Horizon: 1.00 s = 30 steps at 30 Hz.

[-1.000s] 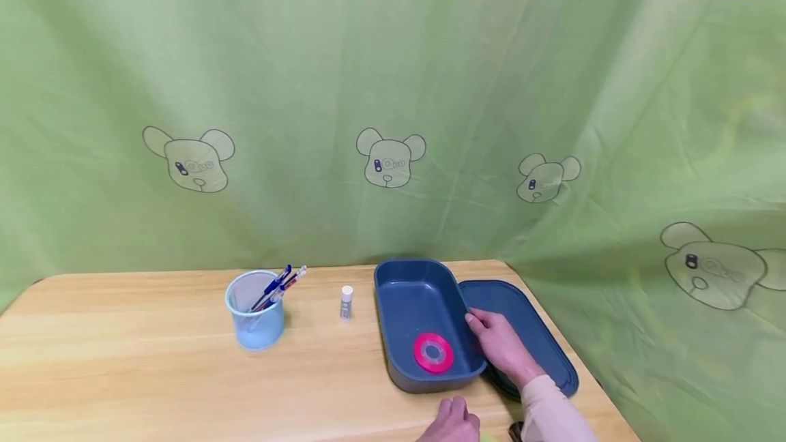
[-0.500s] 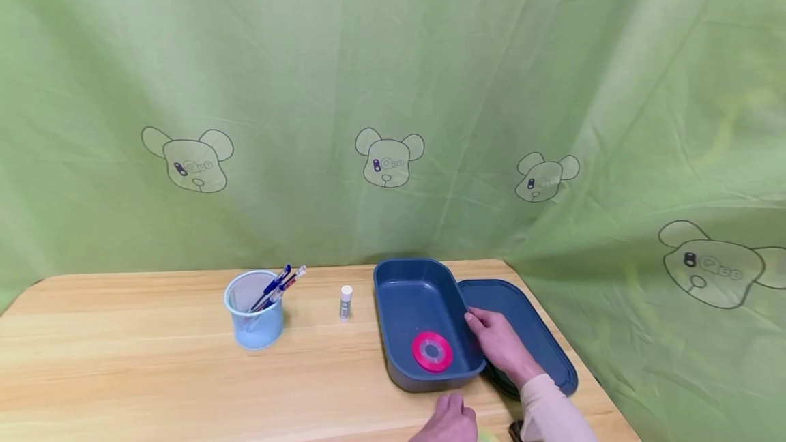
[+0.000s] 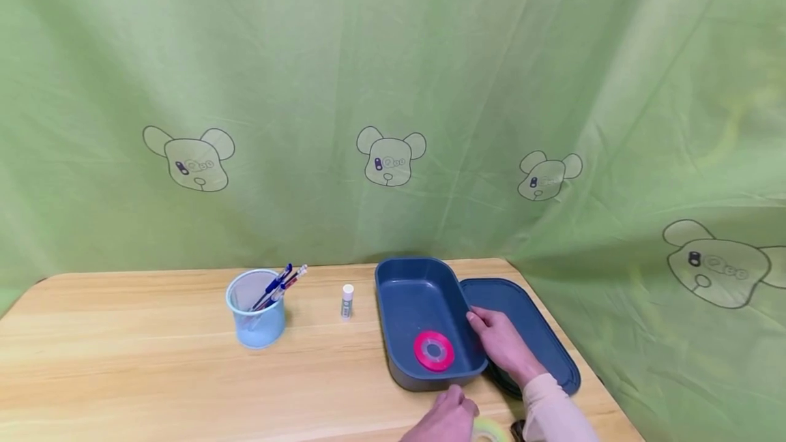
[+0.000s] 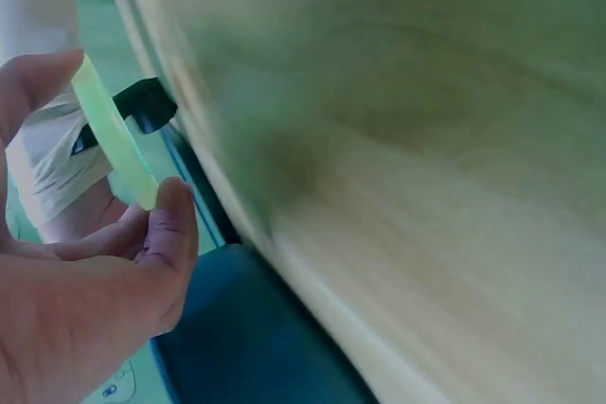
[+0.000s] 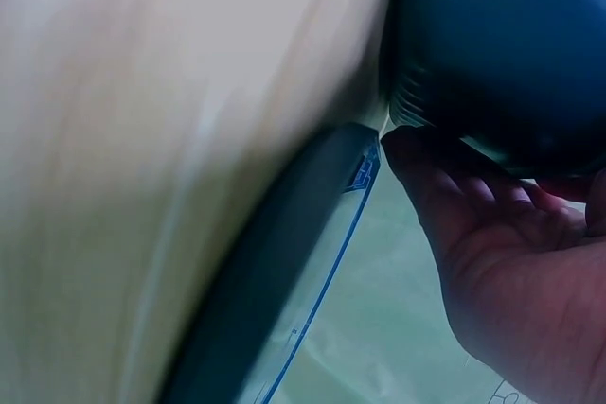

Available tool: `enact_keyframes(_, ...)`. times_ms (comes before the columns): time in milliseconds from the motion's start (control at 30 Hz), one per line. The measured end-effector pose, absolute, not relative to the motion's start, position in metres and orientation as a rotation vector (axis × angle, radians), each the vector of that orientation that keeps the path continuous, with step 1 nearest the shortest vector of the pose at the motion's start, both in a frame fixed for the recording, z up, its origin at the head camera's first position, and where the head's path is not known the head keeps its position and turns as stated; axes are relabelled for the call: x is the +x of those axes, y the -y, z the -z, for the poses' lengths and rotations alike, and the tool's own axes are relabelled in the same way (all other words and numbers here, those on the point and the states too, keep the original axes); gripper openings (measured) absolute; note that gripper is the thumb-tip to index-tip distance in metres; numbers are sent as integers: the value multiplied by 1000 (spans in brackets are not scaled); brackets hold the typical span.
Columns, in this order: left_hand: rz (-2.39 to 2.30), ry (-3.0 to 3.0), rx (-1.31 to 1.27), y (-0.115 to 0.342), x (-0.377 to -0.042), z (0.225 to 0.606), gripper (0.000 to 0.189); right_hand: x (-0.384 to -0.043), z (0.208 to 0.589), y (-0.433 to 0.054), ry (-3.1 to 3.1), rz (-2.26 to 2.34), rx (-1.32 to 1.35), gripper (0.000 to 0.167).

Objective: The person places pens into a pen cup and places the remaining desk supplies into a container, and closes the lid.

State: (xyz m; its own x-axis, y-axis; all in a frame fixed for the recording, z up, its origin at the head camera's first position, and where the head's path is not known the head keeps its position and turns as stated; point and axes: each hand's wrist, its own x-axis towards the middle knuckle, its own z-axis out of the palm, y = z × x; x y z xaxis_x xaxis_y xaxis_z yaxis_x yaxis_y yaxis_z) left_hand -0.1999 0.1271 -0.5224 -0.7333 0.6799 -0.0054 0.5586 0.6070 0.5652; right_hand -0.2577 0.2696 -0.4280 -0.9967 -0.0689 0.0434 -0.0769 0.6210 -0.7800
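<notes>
My left hand (image 3: 443,420) pinches a flat yellow-green tape roll (image 3: 489,430) at the front edge of the head view. In the left wrist view that roll (image 4: 115,134) stands edge-on between thumb and fingertips. My right hand (image 3: 505,345) grips the right wall of a dark blue, lidless box (image 3: 417,299). Inside the box, near its front end, lies a pink tape roll (image 3: 433,351). In the right wrist view the right hand (image 5: 521,253) has its fingers against the box's side (image 5: 502,54).
The box's dark blue lid (image 3: 528,326) lies flat to its right. A black object (image 3: 518,430), partly cut off, lies by the right sleeve. Farther left stand a white glue stick (image 3: 346,301) and a light blue cup (image 3: 259,322) with several pens.
My left hand has moved slightly up and to the left with the yellow-green tape roll, which shows more now. The right hand and the box have stayed in place.
</notes>
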Motion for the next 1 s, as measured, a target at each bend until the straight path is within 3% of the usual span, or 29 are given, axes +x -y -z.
enact_keyframes(300, -1005, -2566, 1013, -98, -192, 491, 62, -257, 427, -269, 2820, -1348, 127, 40)
enact_keyframes(433, -1108, -2532, 977, -77, -178, 458, 67, -256, 427, -269, 2823, -1357, 108, 41)
enact_keyframes(667, -1299, -2427, 878, -54, -164, 418, 55, -256, 429, -271, 2826, -1377, 87, 42)
enact_keyframes(1000, -1386, -2594, 869, -40, -169, 389, 58, -256, 427, -272, 2836, -1342, 109, 43)
